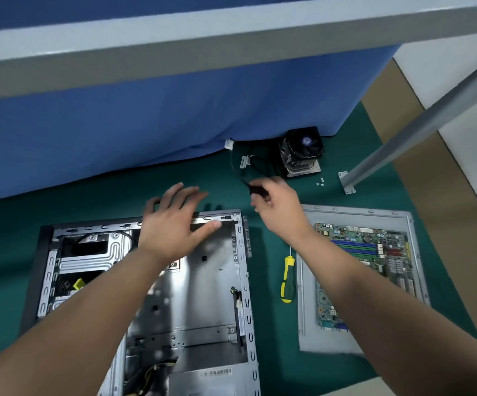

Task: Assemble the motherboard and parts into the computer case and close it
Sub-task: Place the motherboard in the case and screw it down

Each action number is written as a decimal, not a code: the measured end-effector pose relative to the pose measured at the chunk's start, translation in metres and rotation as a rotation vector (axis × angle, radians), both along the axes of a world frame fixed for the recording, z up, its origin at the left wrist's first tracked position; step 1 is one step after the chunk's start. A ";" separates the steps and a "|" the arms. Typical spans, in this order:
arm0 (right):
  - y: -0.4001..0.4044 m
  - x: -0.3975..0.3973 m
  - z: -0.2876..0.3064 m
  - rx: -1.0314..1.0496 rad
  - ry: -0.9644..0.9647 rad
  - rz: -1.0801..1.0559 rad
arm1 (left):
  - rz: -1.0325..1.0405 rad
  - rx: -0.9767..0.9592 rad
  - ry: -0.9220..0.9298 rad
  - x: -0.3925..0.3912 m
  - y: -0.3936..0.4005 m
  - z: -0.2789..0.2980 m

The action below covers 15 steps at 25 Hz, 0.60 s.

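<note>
An open grey computer case (203,281) lies flat on the green mat, its inside bare metal. My left hand (174,224) hovers with spread fingers over the case's far edge, thumb near the rim. My right hand (277,207) pinches a black cable (238,170) just beyond the case's far right corner. The cable runs back toward a white connector (228,144). The motherboard (365,270) lies on the grey side panel (305,310) at the right. A CPU cooler with fan (301,152) stands at the back.
A yellow-handled screwdriver (287,278) lies between case and panel. A few small screws (320,182) sit near the cooler. A grey metal leg (403,144) slants down to a foot plate (345,181). A blue cloth (160,115) hangs behind the mat.
</note>
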State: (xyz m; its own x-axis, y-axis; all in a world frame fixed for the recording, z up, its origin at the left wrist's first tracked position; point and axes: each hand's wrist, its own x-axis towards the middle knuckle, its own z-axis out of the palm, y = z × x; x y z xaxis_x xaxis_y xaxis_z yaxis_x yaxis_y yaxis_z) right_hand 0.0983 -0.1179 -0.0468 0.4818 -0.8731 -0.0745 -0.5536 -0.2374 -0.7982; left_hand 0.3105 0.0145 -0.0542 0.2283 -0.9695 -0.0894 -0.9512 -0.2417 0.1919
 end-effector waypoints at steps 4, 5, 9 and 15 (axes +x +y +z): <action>0.040 -0.020 0.036 -0.177 0.063 0.146 | -0.023 -0.240 0.229 -0.014 0.010 0.029; 0.050 -0.024 0.043 -0.209 0.103 0.187 | -0.073 -0.333 0.143 -0.022 0.016 0.036; 0.083 -0.030 0.056 -0.220 0.128 0.290 | -0.328 -0.408 -0.111 -0.047 0.040 0.055; 0.126 -0.027 0.052 -0.151 0.150 0.290 | -0.086 0.081 0.236 -0.058 0.086 0.059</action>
